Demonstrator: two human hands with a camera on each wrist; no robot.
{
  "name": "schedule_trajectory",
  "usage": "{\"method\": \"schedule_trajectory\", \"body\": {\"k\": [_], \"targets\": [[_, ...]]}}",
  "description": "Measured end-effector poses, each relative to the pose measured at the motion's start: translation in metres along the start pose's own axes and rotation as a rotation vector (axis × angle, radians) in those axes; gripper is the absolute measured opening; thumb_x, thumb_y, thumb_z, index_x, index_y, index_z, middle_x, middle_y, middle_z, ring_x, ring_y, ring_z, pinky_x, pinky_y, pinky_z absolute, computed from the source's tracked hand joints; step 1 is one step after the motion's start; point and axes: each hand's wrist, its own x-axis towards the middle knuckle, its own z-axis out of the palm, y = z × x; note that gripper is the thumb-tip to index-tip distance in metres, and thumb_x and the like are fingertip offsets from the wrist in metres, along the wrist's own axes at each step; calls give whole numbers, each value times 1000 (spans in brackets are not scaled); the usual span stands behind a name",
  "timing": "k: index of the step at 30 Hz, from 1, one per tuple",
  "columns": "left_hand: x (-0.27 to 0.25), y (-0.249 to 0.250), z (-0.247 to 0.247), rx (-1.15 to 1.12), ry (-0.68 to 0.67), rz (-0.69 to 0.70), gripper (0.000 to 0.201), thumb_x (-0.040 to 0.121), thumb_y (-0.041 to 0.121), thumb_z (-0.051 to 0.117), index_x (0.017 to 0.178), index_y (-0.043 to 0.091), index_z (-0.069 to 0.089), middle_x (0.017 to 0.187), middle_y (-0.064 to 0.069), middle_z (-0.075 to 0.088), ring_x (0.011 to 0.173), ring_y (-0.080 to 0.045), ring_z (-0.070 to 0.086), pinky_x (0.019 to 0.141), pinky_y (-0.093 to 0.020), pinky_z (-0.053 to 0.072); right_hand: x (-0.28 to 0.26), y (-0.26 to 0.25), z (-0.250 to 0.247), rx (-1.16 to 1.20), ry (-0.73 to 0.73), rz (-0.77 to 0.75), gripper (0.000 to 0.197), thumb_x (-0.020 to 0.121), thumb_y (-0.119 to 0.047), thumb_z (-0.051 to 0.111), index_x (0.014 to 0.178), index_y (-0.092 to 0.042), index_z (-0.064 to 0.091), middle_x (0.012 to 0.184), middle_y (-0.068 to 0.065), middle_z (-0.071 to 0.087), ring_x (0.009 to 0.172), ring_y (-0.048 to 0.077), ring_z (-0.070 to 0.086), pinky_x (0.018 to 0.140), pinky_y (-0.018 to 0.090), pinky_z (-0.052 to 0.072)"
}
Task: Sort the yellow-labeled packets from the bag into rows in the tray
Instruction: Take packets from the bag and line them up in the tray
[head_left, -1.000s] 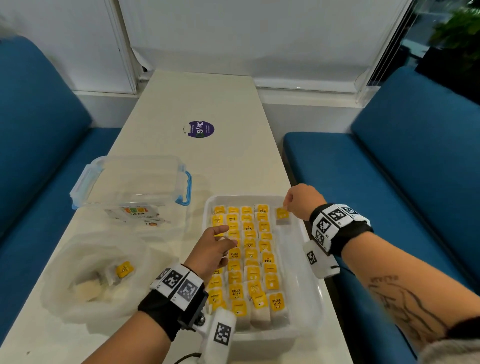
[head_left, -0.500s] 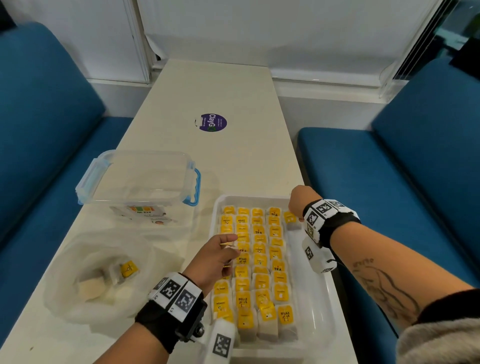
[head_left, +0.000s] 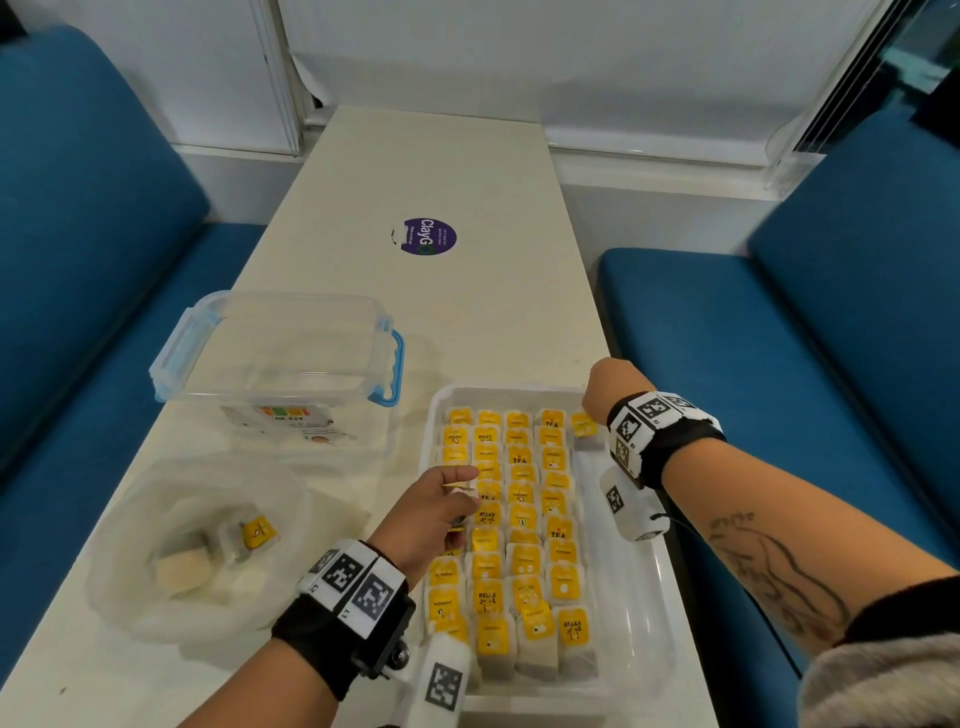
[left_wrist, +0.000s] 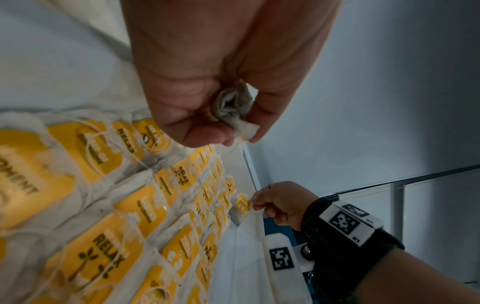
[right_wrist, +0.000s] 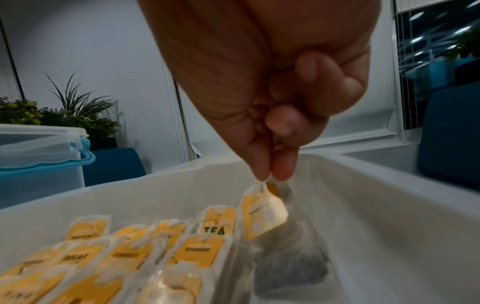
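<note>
Fingertips (head_left: 586, 410) of the right hand (head_left: 610, 389) reach down at the far right corner of the tray (head_left: 636, 613) in the head view, meeting a yellow-labeled packet (head_left: 583, 425) that starts a new column beside four filled ones. Over the tray's left columns the left hand (head_left: 436, 512) is curled, with something pale between thumb and fingers. Left of the tray lies the bag (head_left: 197, 551), with one yellow tag and a few pale packets inside. A clear lidded box (head_left: 280, 358) stands behind it on the table (head_left: 441, 171), which carries a purple sticker (head_left: 427, 236).

From the left wrist, the left hand (left_wrist: 228, 82) grasps a crumpled pale packet (left_wrist: 235, 111) in its curled fingers, above the rows of packets (left_wrist: 109, 216). Farther off, the right hand (left_wrist: 281, 202) pinches the yellow tag (left_wrist: 242, 202) by the tray wall.

From the right wrist, thumb and forefinger (right_wrist: 283, 164) pinch the top of the packet (right_wrist: 262, 214). Its tag stands tilted while its dark pouch appears to rest on the tray floor (right_wrist: 363, 236), just right of the last full column, though blur makes that contact uncertain.
</note>
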Motion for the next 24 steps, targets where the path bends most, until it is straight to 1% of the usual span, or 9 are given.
{"method": "schedule_trajectory", "body": {"k": [3,5,8,11,13,16,20,22,24], "targets": [[-1,0,-1,-8,-1,-3,26,90,-3,50,108,15,54,69,-3,45,56,-12,38,49,-22,37,-4,0,-2,-22,3,-1,17,89,-5,45,73,-7,49,69,4,49,72,23,53,65,29,43],[-3,1,-1,-22,0,-4,29,89,-4,47,112,13,54,72,-5,44,57,-13,38,50,-23,37,-8,1,-7,-19,-6,-31,20,88,-7,46,69,-9,50,74,6,54,71,22,52,65,29,43],[-5,7,1,-103,-8,-11,40,87,-11,39,115,12,54,67,-5,43,57,-15,38,53,-26,37,-22,-2,-20,79,-85,-139,9,87,-9,58,90,-4,65,88,8,64,71,18,55,64,25,47],[-7,13,4,-255,-60,-10,49,85,-15,32,118,12,54,80,-7,44,57,-14,36,59,-28,36,-54,-10,-30,320,-154,-335,11,80,-8,71,86,-14,64,69,-4,57,56,9,50,52,18,42],[-9,16,5,-324,-89,1,51,85,-14,30,117,15,56,87,-8,41,55,-13,36,62,-27,37,-76,-19,-29,403,-171,-425,16,77,-7,73,80,-18,63,64,-6,56,53,8,49,51,19,41],[-12,22,8,-383,-122,27,53,84,-14,28,115,18,57,87,-6,52,60,-13,40,62,-26,37,-100,-29,-16,558,-233,-497,16,77,-10,74,80,-19,62,60,-6,58,50,10,51,52,23,43],[-20,27,14,-379,-166,66,57,83,-17,24,113,20,55,85,-1,65,62,-12,55,60,-24,36,-121,-40,8,669,-177,-435,18,82,-27,70,76,-15,58,53,-7,59,39,4,50,38,12,36],[-25,27,15,-400,-187,77,59,82,-18,21,111,21,55,87,-1,69,65,-13,60,62,-26,35,-125,-42,15,722,-172,-372,17,82,-21,71,76,-15,56,45,-9,57,35,2,49,36,14,35],[-28,26,15,-435,-207,80,61,82,-19,20,111,20,56,91,-4,68,67,-16,59,64,-27,36,-129,-41,17,833,-217,-331,15,81,-9,71,80,-14,57,48,-6,56,37,4,49,38,19,38]]}}
